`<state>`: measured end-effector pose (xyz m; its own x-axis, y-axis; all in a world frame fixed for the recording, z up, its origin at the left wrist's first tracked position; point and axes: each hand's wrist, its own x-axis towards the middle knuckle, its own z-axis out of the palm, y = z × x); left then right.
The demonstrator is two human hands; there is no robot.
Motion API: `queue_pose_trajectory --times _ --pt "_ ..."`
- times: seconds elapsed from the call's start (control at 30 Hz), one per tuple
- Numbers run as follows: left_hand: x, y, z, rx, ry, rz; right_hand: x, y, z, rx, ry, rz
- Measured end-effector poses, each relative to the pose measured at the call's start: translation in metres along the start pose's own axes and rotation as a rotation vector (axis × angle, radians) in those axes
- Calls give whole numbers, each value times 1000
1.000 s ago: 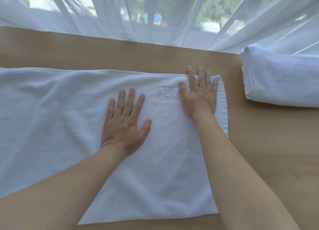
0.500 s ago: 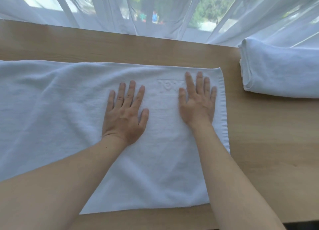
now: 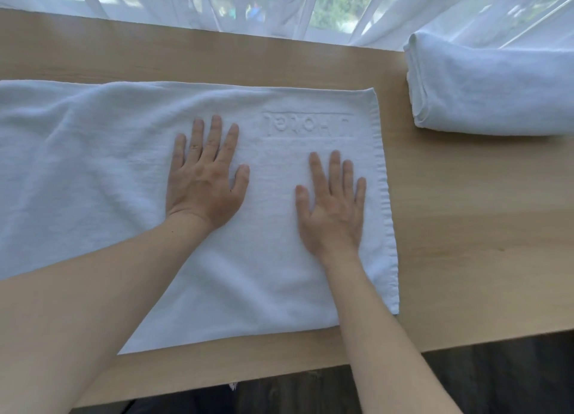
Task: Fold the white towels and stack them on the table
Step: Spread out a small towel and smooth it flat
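Soft daylight comes through the sheer curtain (image 3: 279, 6) along the table's (image 3: 466, 227) far edge, which it diffuses, so the scene is bright and even. The panes behind are blown out to white near the top corners, and greenery outside is blurred. Shadows are faint: a thin one under each hand on the towel (image 3: 93, 165), a soft one beneath the folded towel (image 3: 497, 93) at the far right corner. The table's edges bow with wide-angle distortion. The whole picture is slightly soft, with compression smearing the terry texture.
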<state>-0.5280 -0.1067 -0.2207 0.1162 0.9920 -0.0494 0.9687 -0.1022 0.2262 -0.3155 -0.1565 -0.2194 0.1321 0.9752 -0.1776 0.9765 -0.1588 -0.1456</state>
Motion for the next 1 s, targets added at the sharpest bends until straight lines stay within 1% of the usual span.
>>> queue_pose_trajectory --times 0.1,0.17,0.2,0.23,0.3,0.33,0.37,0.4,0.43,0.53,0.6,0.67,0.7,0.8,0.87,0.9,0.93,0.97,1.0 --pt "0 1 -1 -3 2 0 9 35 -11 9 -4 170" --pt "-1 1 -2 -10 -6 13 6 36 -14 31 -16 259" --pt "-2 2 -4 -20 -8 19 0 26 -15 40 -1 256" --pt "-4 2 -5 -36 -10 26 -11 11 -14 65 31 203" --pt "-7 4 -9 -81 4 46 -47 -26 -5 116 73 -8" --pt "-8 4 -10 -112 18 53 -67 -38 3 104 53 -107" --pt "-9 4 -12 -148 31 61 -83 -42 10 78 19 -167" --pt "-11 4 -12 -181 45 72 -92 -36 15 50 -17 -183" --pt "-13 3 -12 -204 59 81 -94 -23 17 40 -37 -150" --pt "-16 1 -12 -251 94 112 -87 32 9 11 -25 67" --pt "-21 1 -16 -284 114 144 -86 59 3 0 -23 174" --pt "-32 4 -20 -294 136 169 -87 66 3 -12 -8 207" --pt "-43 7 -19 -288 123 181 -86 65 3 -10 1 209" --pt "-94 21 -9 -240 1 173 -84 62 -1 -8 -13 226" --pt "-126 26 -1 -145 -46 173 -88 53 -4 -16 -9 248" --pt "-135 27 2 -89 -49 187 -93 41 -6 -6 26 218" --pt "-140 27 4 -46 -42 200 -97 25 -6 29 72 145" --pt "-139 26 5 -22 -33 203 -102 5 -3 79 100 40" --pt "-137 27 4 -21 -33 199 -107 -12 2 120 94 -65"
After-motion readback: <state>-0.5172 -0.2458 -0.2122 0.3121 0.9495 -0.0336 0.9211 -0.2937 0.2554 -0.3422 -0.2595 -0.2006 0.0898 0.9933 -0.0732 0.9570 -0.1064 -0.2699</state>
